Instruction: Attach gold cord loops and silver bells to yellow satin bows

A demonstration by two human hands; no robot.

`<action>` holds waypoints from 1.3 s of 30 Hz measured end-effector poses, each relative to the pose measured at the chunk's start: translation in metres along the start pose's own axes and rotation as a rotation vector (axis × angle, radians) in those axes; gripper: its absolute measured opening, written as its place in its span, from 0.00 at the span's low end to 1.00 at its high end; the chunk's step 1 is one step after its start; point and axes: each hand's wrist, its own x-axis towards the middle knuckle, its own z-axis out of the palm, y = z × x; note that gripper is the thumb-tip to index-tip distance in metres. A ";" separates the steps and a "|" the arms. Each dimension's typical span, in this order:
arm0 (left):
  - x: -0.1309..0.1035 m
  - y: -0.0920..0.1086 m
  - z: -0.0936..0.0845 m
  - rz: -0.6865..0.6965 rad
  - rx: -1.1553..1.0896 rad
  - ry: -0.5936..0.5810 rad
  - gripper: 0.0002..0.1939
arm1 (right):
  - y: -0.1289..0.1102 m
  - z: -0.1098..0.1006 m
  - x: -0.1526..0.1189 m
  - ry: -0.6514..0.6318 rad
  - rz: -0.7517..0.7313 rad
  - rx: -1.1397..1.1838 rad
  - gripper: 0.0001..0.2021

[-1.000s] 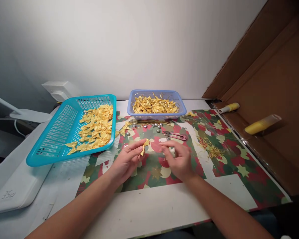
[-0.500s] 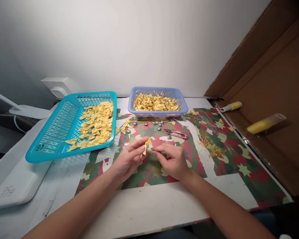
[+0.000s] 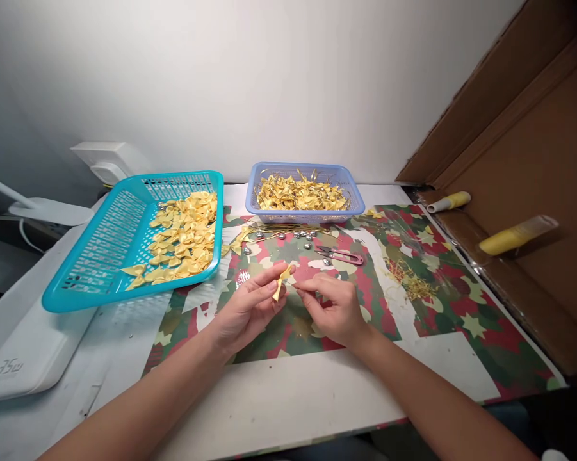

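Note:
Between the thumb and fingers of my left hand (image 3: 252, 307) is a yellow ribbon bow (image 3: 281, 283), held on edge over the patterned sheet. My right hand (image 3: 333, 306) is pinched just to its right, fingertips close to the bow. A thin, needle-like thing seems to run from those fingertips toward the bow, too fine to name surely. Pink-handled thread snips (image 3: 343, 256) lie beyond my right hand. Several small silver bells (image 3: 307, 246) are scattered past both hands, near a bundle of gold cords (image 3: 292, 228).
A teal basket (image 3: 62, 298) of yellow bows stands at left, partly on a white power bank (image 3: 16, 368). At the back sits a blue-violet basket (image 3: 307, 216) of bows with gold ties. Thread scraps (image 3: 413, 285) lie at right, beside a cardboard wall (image 3: 523, 147) with two yellow tubes (image 3: 516, 237).
The bow has turned slightly in my left fingers and leans more. My right hand stays pinched beside it. The whole view has shifted a little.

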 end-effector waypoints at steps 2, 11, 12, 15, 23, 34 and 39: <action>0.000 0.000 0.000 0.000 0.005 -0.009 0.23 | 0.000 0.000 0.000 0.004 -0.005 -0.005 0.07; 0.001 0.000 0.000 -0.006 0.002 -0.038 0.21 | 0.001 0.000 0.000 0.012 -0.019 -0.013 0.08; 0.001 -0.001 -0.001 -0.006 0.001 -0.039 0.21 | 0.000 0.000 0.001 0.016 -0.023 -0.015 0.08; 0.001 0.000 -0.002 -0.005 -0.002 -0.038 0.21 | 0.000 0.000 0.001 0.022 -0.034 -0.019 0.08; 0.001 -0.001 -0.002 -0.008 -0.011 -0.052 0.20 | 0.001 -0.001 0.002 0.035 -0.046 -0.040 0.08; 0.000 0.000 0.000 -0.023 -0.019 -0.016 0.20 | -0.001 -0.001 0.002 0.036 -0.044 -0.052 0.09; -0.001 -0.001 0.000 -0.020 -0.018 -0.012 0.18 | 0.000 -0.002 0.002 0.010 -0.085 -0.094 0.10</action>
